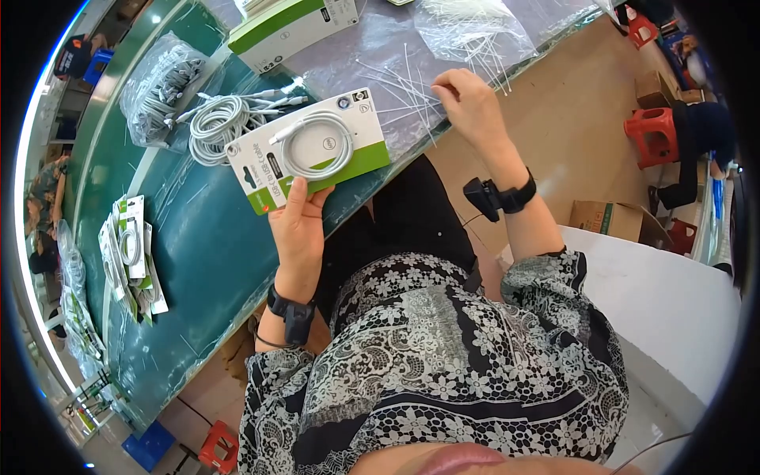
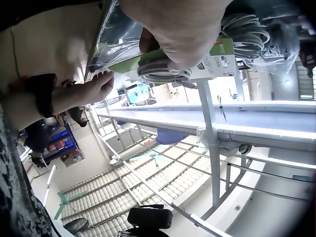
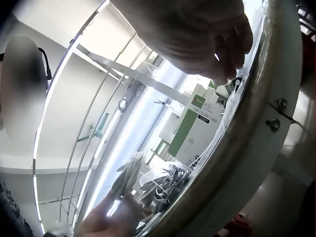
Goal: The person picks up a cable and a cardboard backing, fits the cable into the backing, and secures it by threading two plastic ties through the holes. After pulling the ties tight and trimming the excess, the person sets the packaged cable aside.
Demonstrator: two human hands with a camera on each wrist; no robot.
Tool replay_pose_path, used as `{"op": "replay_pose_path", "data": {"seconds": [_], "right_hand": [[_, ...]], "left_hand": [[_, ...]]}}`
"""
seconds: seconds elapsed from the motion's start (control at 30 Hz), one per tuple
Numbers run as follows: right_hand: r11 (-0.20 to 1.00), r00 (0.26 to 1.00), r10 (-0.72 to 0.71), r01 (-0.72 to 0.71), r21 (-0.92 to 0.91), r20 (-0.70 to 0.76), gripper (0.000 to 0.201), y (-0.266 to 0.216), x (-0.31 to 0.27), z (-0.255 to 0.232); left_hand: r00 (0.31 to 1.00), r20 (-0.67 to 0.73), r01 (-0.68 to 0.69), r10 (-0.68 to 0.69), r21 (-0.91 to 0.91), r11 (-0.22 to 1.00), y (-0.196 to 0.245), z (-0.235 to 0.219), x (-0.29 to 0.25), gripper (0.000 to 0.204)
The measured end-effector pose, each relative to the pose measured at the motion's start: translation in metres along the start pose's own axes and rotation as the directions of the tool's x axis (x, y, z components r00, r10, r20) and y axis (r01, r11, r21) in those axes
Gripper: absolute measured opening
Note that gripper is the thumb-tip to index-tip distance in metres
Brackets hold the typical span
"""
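My left hand [image 1: 298,226] grips the lower edge of a white and green card [image 1: 265,150], thumb in front. Printed as a USB-C cable, the card carries a coiled white cable [image 1: 348,146] on its face. In the left wrist view this coil [image 2: 163,71] shows just under the left hand [image 2: 182,29]. Over the table edge, my right hand [image 1: 477,111] has bent fingers, its fingertips right by loose white cable ties [image 1: 404,79]. I cannot tell whether it pinches one. The right wrist view shows the right hand [image 3: 197,39] above the table rim.
Behind the card lie a bundle of coiled cables [image 1: 218,127] and a plastic bag of cable parts [image 1: 162,87]. A white and green box [image 1: 297,39] stands at the back. More carded cables [image 1: 131,253] pile at left; a bag of ties [image 1: 475,28] lies at the back right.
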State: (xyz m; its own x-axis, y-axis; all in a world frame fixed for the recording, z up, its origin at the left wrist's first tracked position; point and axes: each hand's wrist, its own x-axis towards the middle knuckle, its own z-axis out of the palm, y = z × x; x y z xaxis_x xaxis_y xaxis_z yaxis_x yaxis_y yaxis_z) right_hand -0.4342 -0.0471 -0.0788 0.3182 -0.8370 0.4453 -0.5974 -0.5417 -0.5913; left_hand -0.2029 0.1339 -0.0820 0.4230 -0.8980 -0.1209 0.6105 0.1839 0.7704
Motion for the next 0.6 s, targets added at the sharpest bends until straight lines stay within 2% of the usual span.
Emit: {"op": "replay_pose_path", "data": {"seconds": [0.07, 0.13, 0.17, 0.27, 0.3, 0.4, 0.43, 0.53, 0.6], "right_hand": [[0.999, 1.000, 0.005, -0.004, -0.052, 0.015, 0.006, -0.004, 0.004, 0.007], [0.987, 0.999, 0.019, -0.011, -0.162, 0.047, 0.011, -0.008, 0.006, 0.014], [0.987, 0.999, 0.018, -0.010, -0.160, 0.049, 0.011, -0.010, 0.007, 0.018], [0.959, 0.997, -0.079, 0.081, -0.273, 0.020, 0.015, -0.014, 0.009, 0.031], [0.958, 0.996, -0.085, 0.087, -0.272, 0.020, 0.015, -0.015, 0.011, 0.033], [0.977, 0.999, 0.017, -0.008, -0.213, 0.036, 0.013, -0.018, 0.021, 0.040], [0.978, 0.999, 0.010, -0.002, -0.210, 0.036, 0.013, -0.019, 0.022, 0.039], [0.941, 0.986, -0.157, 0.133, -0.310, -0.055, 0.011, -0.023, 0.029, 0.022], [0.956, 0.990, -0.125, 0.105, -0.272, -0.057, 0.009, -0.039, 0.028, 0.004]], "left_hand": [[1.000, -0.006, -0.003, 0.003, 0.025, 1.000, 0.005, -0.005, -0.001, 0.036], [1.000, -0.024, 0.017, -0.017, -0.014, 1.000, 0.009, -0.009, -0.003, 0.037], [0.999, -0.033, 0.027, -0.028, -0.033, 0.999, 0.011, -0.011, -0.003, 0.037], [0.998, -0.051, 0.028, -0.029, -0.016, 0.999, 0.011, -0.015, -0.004, 0.037], [0.998, -0.059, 0.029, -0.029, -0.007, 1.000, 0.010, -0.016, -0.003, 0.037], [0.997, -0.065, 0.032, -0.034, -0.032, 0.999, 0.010, -0.014, -0.004, 0.037], [0.997, -0.067, 0.035, -0.038, -0.044, 0.998, 0.010, -0.014, -0.003, 0.037], [0.999, -0.040, 0.027, -0.031, -0.086, 0.996, 0.010, -0.017, -0.001, 0.036], [0.999, -0.029, 0.019, -0.022, -0.109, 0.994, 0.011, -0.014, 0.003, 0.036]]}}
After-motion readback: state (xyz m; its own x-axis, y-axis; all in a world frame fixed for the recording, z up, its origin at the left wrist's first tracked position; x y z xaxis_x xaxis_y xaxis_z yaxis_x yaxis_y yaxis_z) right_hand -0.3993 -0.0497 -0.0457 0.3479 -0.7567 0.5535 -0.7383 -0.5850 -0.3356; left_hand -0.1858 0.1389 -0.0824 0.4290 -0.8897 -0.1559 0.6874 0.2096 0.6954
